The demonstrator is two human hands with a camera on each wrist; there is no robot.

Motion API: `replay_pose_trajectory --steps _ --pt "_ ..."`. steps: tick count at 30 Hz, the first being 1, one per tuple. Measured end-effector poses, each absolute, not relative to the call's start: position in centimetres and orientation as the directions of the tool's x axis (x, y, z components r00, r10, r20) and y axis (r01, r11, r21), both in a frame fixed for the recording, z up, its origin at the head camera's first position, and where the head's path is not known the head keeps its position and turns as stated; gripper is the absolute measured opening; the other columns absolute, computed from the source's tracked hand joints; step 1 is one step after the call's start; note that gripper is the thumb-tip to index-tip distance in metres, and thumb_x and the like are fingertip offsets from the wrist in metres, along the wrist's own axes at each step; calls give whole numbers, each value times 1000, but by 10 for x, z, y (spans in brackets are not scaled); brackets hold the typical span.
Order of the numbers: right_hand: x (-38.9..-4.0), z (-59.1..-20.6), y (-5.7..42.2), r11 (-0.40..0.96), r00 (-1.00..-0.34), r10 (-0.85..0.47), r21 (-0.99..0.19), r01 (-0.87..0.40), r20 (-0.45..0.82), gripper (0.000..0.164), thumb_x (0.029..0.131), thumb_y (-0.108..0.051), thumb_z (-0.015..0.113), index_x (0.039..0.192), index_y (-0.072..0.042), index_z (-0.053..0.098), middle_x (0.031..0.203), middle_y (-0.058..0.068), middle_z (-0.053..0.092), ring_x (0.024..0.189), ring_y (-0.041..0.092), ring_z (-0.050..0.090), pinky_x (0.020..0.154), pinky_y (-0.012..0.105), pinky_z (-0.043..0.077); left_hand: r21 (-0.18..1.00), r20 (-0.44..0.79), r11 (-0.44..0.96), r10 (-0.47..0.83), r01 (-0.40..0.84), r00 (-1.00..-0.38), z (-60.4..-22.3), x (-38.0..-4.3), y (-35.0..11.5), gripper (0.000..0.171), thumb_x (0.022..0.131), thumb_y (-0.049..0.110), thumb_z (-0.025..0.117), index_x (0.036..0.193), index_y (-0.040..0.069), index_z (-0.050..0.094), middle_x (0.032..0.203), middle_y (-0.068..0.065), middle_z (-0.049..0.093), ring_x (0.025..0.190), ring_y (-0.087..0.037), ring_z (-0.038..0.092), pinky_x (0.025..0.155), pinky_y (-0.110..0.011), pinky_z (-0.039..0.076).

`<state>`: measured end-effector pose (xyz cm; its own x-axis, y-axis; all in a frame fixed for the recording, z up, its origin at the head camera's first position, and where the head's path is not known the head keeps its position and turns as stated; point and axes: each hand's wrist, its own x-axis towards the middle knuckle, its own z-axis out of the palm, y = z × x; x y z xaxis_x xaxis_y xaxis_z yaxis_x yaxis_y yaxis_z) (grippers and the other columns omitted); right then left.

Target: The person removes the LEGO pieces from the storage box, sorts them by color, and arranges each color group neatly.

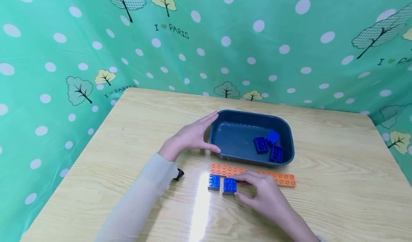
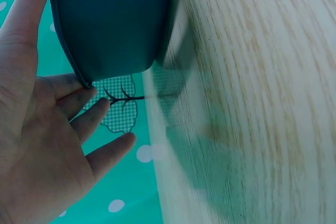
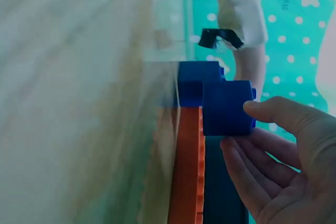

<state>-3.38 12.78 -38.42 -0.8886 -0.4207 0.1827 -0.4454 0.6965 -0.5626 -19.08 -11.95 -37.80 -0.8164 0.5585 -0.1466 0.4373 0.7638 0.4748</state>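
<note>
My right hand (image 1: 265, 195) pinches a blue toy building brick (image 1: 230, 185) between thumb and fingers. In the right wrist view that brick hangs a little above the table. Beside it, a second blue brick (image 1: 214, 182) stands on the table, studs up. Just beyond lies a long flat row of orange bricks (image 1: 284, 179), partly hidden by my right hand. My left hand (image 1: 190, 136) spans the left end of a dark blue bin (image 1: 251, 159), fingers spread and touching its rim. Several blue bricks (image 1: 260, 145) lie in the bin's right half.
The wooden table (image 1: 338, 156) reaches to a green dotted cloth (image 1: 193, 56) hanging behind it. A small black strap (image 1: 179, 174) shows by the left sleeve. A bright glare streak (image 1: 200, 213) crosses the table's front.
</note>
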Motion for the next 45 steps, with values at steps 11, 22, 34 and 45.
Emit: replay_pose_trajectory --steps 11,22,34,45 --pt "-34 -392 116 807 -889 -398 -374 -456 226 39 72 -15 87 109 -16 76 106 -6 74 98 12 71 85 31 60 475 -140 762 558 439 -818 -379 -192 -119 125 69 71 78 162 24 9 170 10 3 155 -22 19 118 -51 37" --pt "-37 -387 108 836 -904 -401 -344 -427 147 36 76 -20 86 110 -16 76 106 -7 72 98 12 69 86 35 59 466 -157 773 551 430 -820 -377 -192 -119 125 69 72 77 162 26 7 170 11 1 156 -22 18 117 -52 38" --pt "-33 -379 114 799 -918 -377 -459 -388 120 48 75 -29 87 119 -15 73 115 -6 71 107 13 69 94 35 58 476 -156 768 553 428 -818 -378 -190 -121 125 69 70 78 162 24 8 170 10 2 156 -23 18 119 -52 35" --pt "-67 -349 142 683 -937 -282 -643 -346 206 29 83 -15 81 111 -14 75 109 0 75 101 20 72 85 37 61 494 -151 758 558 427 -816 -377 -190 -119 125 69 67 80 162 22 10 170 8 3 156 -24 18 120 -52 33"
